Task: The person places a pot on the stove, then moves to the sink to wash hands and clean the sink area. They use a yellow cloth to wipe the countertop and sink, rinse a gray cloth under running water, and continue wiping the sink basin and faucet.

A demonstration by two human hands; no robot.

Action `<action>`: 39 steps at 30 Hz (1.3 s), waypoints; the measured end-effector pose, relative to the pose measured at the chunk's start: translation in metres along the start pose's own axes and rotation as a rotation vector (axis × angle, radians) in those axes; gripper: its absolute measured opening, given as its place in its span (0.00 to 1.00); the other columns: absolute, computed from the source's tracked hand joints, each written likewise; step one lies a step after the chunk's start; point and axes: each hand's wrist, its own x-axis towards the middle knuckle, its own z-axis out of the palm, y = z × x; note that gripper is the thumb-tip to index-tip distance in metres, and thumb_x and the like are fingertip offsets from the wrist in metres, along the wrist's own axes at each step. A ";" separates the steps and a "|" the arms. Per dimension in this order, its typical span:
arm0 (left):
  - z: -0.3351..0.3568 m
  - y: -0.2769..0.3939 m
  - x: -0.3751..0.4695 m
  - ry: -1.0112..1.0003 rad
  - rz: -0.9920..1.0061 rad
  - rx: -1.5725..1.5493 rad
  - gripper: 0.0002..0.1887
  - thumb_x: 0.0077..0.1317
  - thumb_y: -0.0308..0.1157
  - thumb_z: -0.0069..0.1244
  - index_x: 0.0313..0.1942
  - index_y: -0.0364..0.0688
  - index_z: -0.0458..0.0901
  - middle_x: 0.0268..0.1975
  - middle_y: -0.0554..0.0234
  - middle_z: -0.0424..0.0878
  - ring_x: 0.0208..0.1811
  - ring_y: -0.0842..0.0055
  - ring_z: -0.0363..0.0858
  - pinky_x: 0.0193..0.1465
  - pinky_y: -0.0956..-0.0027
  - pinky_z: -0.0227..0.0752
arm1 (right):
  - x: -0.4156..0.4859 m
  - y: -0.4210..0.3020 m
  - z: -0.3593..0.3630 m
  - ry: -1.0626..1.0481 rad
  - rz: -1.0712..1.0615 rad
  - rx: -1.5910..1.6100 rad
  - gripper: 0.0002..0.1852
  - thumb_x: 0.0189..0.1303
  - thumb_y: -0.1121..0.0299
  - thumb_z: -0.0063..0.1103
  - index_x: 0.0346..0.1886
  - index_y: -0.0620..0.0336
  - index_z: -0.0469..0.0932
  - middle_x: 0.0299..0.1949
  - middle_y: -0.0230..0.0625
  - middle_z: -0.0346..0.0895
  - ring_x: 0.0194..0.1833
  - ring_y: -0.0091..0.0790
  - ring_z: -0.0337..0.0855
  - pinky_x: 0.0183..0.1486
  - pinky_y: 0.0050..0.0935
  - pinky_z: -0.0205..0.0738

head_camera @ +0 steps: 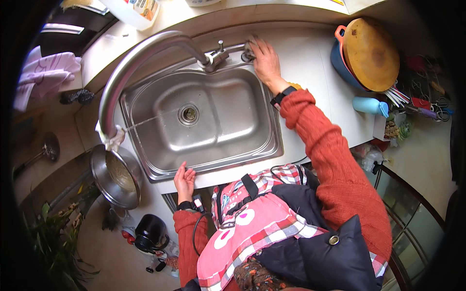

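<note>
My right hand (267, 65) reaches to the back right corner of the stainless steel sink (233, 157). Beneath its fingers is a crumpled grey-brown cleaning cloth or pad (248, 54), pressed on the sink's rim and partly hidden. My left hand (185, 183) is palm up at the front rim, fingers apart and holding nothing. Behind the basin stands the tall curved faucet (122, 69), its spout end wrapped in white cloth (111, 137). A thin stream of water (151, 119) seems to run from the spout toward the drain (188, 114).
Left of the sink, a steel bowl (96, 171) holds a strainer-like item (122, 174). A black kettle-like pot (150, 232) stands nearer me. Rightward are a round wooden board (371, 54), a blue pot with an orange handle (340, 32) and a light-blue bottle (367, 105).
</note>
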 end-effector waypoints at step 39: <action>0.137 0.109 0.044 -0.029 0.898 0.614 0.14 0.56 0.27 0.56 0.42 0.36 0.74 0.39 0.61 0.78 0.38 0.79 0.79 0.38 0.74 0.76 | 0.090 -0.058 0.063 -0.408 0.406 0.198 0.29 0.64 0.49 0.43 0.53 0.70 0.69 0.50 0.61 0.72 0.56 0.60 0.69 0.57 0.44 0.62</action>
